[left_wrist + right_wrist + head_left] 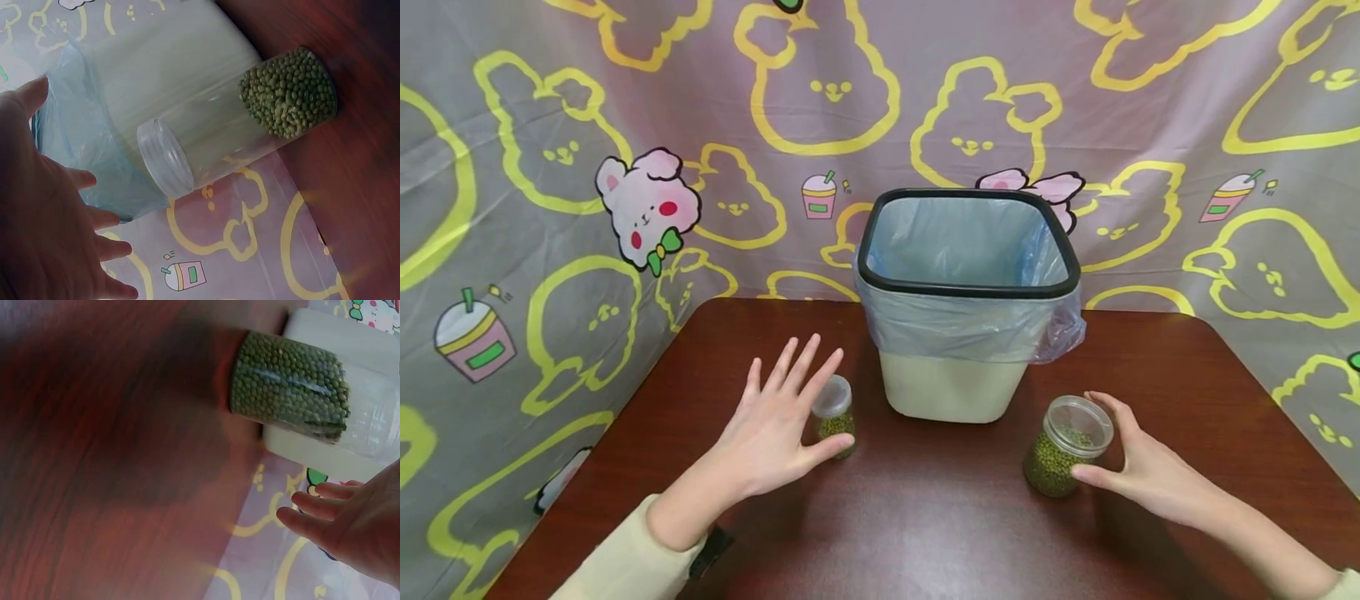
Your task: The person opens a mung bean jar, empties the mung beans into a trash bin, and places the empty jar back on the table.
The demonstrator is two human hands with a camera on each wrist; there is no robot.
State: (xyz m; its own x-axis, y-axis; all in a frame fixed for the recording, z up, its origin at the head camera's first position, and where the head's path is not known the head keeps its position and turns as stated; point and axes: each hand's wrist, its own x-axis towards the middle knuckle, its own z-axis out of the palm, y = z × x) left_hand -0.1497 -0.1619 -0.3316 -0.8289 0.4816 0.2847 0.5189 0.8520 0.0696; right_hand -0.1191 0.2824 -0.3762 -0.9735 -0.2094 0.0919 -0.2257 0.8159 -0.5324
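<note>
Table (910, 521): one, dark reddish-brown with a fine wood grain, rounded at the far corners; a pale sheen of light lies across the near middle.

Backdrop cloth (820, 179): grey to pinkish, lightly creased, hung behind and to both sides of the table. Printed with yellow rabbit outlines, pink drink cups (818, 198) with green straws, and white rabbits, one (647, 208) with red cheeks and a green bow.

Bin (955, 387): one, cream, standing upright towards the back of the table. Bluish see-through liner (951, 329) folded down outside and bunched on the right; black rim (970, 290) on top.

Smaller jar (837, 423): clear, pale lid on, upright on the table just left of the bin; green beans in the lower part only.

Larger jar (1060, 454): clear, lidded, on the table in front of the bin and to its right; green beans well past halfway.

Left hand (778, 433): fingers straight and spread wide, in front of the smaller jar and partly hiding it; grips nothing. Cream sleeve (632, 558) at the wrist.

Right hand (1150, 468): thumb and fingers wide apart beside the larger jar, not closed round it; I cannot tell whether they touch it.
</note>
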